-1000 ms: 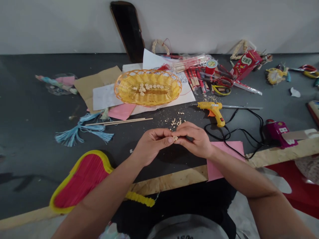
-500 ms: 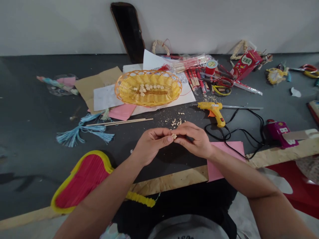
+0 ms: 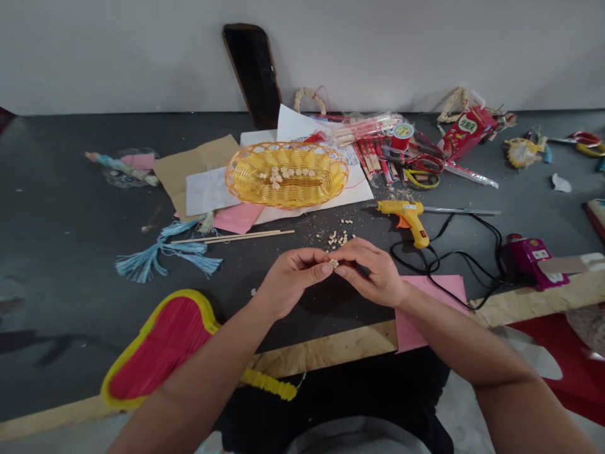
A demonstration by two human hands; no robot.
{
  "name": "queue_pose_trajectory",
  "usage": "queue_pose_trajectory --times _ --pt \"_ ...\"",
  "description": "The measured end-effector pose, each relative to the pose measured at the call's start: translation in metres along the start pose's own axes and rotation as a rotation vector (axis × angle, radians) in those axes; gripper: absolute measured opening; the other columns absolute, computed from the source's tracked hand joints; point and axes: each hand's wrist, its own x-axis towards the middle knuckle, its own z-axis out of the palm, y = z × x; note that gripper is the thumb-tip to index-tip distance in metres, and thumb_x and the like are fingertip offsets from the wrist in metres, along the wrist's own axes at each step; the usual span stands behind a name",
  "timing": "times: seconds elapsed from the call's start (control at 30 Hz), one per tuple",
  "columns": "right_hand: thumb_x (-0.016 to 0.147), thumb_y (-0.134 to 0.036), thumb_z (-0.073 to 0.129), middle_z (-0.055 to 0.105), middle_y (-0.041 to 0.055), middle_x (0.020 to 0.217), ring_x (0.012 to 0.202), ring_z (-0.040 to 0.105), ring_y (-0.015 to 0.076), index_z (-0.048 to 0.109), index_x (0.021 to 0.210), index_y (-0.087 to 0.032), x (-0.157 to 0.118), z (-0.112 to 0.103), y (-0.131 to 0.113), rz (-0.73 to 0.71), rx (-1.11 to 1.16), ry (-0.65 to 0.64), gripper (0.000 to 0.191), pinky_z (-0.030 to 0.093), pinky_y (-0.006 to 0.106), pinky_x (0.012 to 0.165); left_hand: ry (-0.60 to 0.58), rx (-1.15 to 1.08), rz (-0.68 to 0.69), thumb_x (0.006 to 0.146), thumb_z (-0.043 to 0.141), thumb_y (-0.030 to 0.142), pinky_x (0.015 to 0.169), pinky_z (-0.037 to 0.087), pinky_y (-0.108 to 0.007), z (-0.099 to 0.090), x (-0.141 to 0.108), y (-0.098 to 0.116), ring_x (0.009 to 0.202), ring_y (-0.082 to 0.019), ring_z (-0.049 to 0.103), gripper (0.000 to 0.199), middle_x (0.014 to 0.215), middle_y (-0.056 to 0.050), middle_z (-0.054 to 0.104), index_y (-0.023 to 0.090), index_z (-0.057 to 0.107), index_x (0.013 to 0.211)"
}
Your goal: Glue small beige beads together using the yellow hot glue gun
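Kinda knobbly little beige piece [image 3: 333, 264], left hand [image 3: 289, 279] and right hand [image 3: 377, 272] both pinching it, fingers [image 3: 353, 252] nearly closed, pale bits [image 3: 337, 239] just past them.

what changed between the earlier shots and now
Only the camera's view has shifted slightly, so most things sit a little lower in the picture. Nothing was visibly picked up or let go: the left hand and right hand still hold the small pale cluster between them. The yellow woven basket and glue gun stayed put.

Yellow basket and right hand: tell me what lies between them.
The head view shows white paper jutting from under the basket, then small pale pieces on the dark tabletop.
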Motion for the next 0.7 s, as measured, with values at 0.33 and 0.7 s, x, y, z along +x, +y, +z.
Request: queue_pose_trajectory --times 0.33,0.7 --pt "0.092 -0.018 0.063 0.073 0.0066 0.096 0.089 0.067 0.0158 0.066 0.116 -0.021 0.0 0.0003 0.0013 -0.004 0.006 0.008 0.024 0.059 0.03 0.079 0.008 0.086 0.008 0.07 0.083 0.037 0.067 0.041 -0.025 0.0005 -0.0014 0.0017 0.066 -0.011 0.052 0.024 0.07 -0.001 0.065 0.014 0.075 0.076" --pt "0.091 -0.02 0.066 0.071 0.0051 0.088 0.084 0.067 0.0156 0.066 0.102 -0.02 0.0001 0.001 0.0025 -0.007 -0.015 0.043 0.012 0.058 0.029 0.075 0.036 0.032 0.005 0.067 0.086 0.035 0.068 0.041 -0.024 0.0002 -0.0001 -0.0003 0.066 -0.01 0.054 0.023 0.069 0.0 0.066 0.015 0.075 0.074"
